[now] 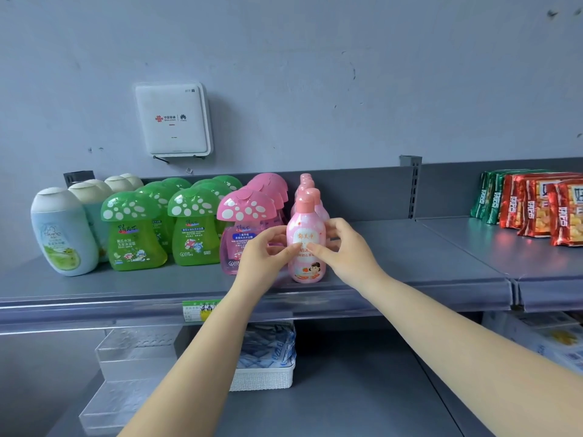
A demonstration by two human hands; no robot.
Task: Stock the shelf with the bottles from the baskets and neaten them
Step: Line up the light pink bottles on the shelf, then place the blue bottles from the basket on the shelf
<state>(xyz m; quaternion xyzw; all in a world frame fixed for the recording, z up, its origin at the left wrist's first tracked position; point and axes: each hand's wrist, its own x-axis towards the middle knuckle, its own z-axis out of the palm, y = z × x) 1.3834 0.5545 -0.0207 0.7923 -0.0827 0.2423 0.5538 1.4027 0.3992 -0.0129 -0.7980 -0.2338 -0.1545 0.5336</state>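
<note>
Item: pink lotion bottle, placed upright at the front edge of the upper shelf, heading a single-file row of like bottles running back toward the rear wall. Long axis vertical, cap uppermost; printed label turned to the front edge.

Grasp: body pinched between the left hand and the right hand, fingertips curled onto the label from either side, apparently so the facing can be squared with the row.

Adjacent stock, toward the left edge: pink mushroom-cap bottles, green mushroom-cap bottles, white-capped lotion bottles. Snack packets are kept on the neighbouring shelf section.
</note>
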